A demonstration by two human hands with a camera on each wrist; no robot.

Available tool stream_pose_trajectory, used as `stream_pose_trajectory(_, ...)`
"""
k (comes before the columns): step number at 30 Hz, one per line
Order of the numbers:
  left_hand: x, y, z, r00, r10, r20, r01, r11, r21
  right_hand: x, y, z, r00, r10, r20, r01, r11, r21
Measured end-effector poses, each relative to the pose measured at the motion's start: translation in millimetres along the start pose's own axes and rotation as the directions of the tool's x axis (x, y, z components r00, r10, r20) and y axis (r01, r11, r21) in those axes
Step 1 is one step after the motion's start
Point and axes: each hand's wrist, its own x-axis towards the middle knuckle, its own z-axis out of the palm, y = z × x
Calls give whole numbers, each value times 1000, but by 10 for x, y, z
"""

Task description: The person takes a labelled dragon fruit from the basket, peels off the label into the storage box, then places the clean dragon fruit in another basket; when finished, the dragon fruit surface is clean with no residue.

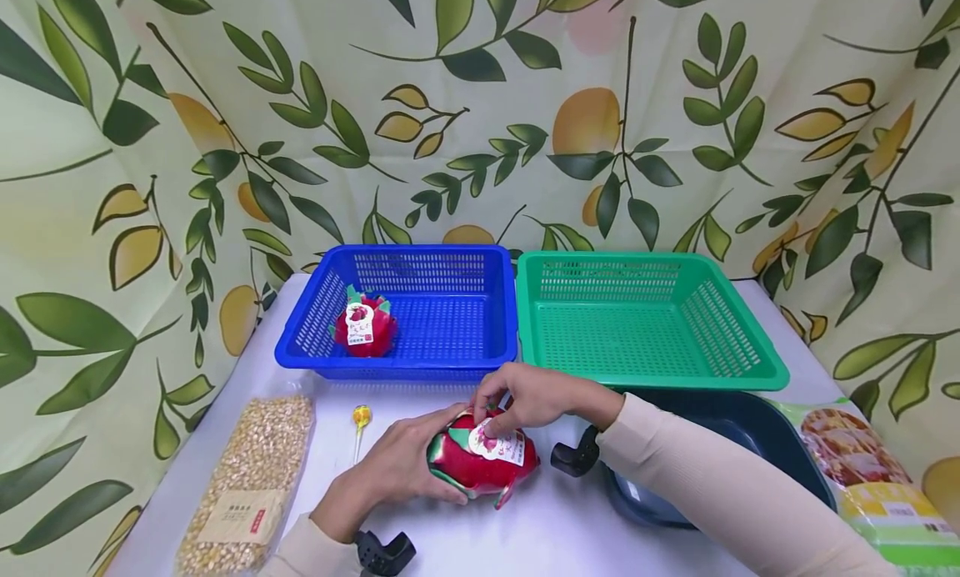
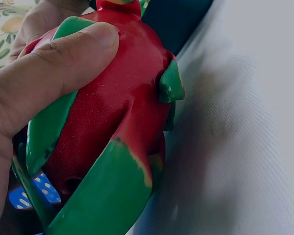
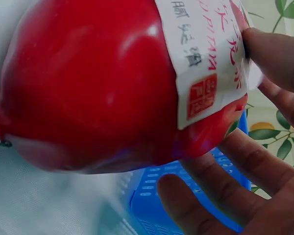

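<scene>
A red dragon fruit [image 1: 463,467] with green-tipped scales lies on its side on the white table. My left hand [image 1: 411,454] grips it from the left, with the thumb across its skin in the left wrist view. A white label [image 1: 504,446] printed with pink and black writing lies over its upper side. Above the fruit, my right hand [image 1: 534,393] pinches the label's far end between thumb and curled index finger. The right wrist view shows the label [image 3: 198,63] flat against the skin near a red stamp mark, with the remaining fingers loosely bent below.
Behind stand a blue basket [image 1: 450,362] holding another labelled dragon fruit [image 1: 378,331] and a green basket [image 1: 652,377]. A dark blue basin [image 1: 738,431] and a food packet [image 1: 870,469] are at right. A corn kernel bag [image 1: 255,452] and a lollipop [image 1: 362,416] lie left.
</scene>
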Motion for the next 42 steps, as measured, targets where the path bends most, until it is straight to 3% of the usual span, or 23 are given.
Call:
stream_pose_trajectory(6, 12, 8, -9, 1000, 0, 1, 0, 1000, 4, -26, -41, 26, 998, -15, -55, 10, 997, -78)
stream_pose_trajectory(10, 29, 13, -17, 1000, -1, 9, 1, 1000, -11, -65, -70, 35, 997, -3, -81, -4, 997, -81)
stream_pose_trajectory(13, 36, 14, -26, 1000, -11, 16, 11, 1000, -15, -86, -65, 34, 995, -45, -87, 39, 997, -69)
stream_pose_trajectory(25, 28, 26, -11, 997, -62, 39, 64, 995, -73, -327, 104, -6, 990, -125, -71, 133, 984, 120)
stream_pose_trajectory(28, 18, 33, -4, 998, -54, 33, 56, 996, -64, -405, 115, -52, 970, -205, -133, 233, 940, 250)
stream_pose_trajectory(32, -2, 50, 3, 999, -31, 19, 32, 999, -38, -534, 1, -224, 926, -298, -233, 373, 822, 430)
stream_pose_trajectory(33, -2, 49, 5, 1000, -27, 14, 28, 999, -34, -573, -40, -285, 926, -296, -234, 373, 809, 454)
stream_pose_trajectory(35, -9, 48, 8, 1000, -27, 9, 28, 999, -35, -650, -92, -394, 935, -300, -187, 353, 801, 483)
stream_pose_trajectory(38, -21, 40, 20, 1000, -26, 12, 27, 999, -38, -788, -61, -527, 955, -292, -52, 277, 817, 506)
stream_pose_trajectory(42, -25, 36, 26, 1000, -22, 18, 22, 999, -37, -998, 101, -658, 963, -231, 141, 119, 829, 546)
